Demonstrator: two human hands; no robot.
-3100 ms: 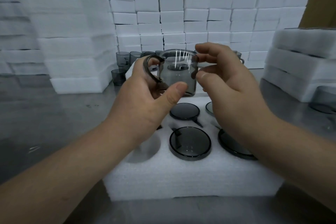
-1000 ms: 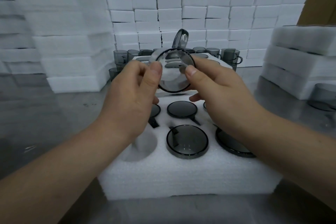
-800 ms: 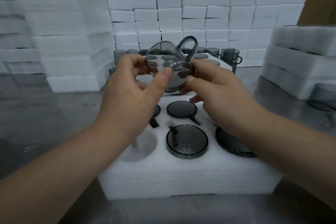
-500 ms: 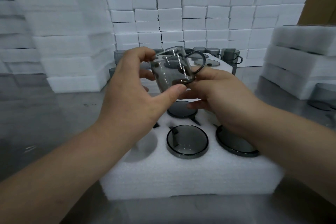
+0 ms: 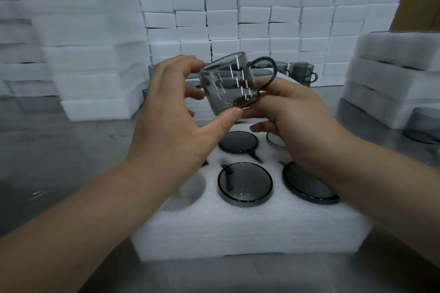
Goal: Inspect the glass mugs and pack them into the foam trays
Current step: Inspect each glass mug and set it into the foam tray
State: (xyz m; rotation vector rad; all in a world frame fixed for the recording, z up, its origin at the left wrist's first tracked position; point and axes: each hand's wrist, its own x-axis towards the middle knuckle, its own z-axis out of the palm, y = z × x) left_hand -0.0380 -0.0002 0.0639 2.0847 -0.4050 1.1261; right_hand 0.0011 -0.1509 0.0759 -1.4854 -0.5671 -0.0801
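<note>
aloft over foam tray, tilted glass mug clamped in left hand and right hand fingers

You've got the smoky glass mug tilted mid-frame, handle pointing right; left hand pinches it rim to base; right hand grips its bottom; foam tray lower centre, mugs sunk in its pockets; foam blocks stacked across the top.

Smoked-grey glass mug tilted, handle to the right, pinched between left hand and right hand above white foam tray. Packed mugs seated in its pockets; front-left pocket unfilled.
</note>
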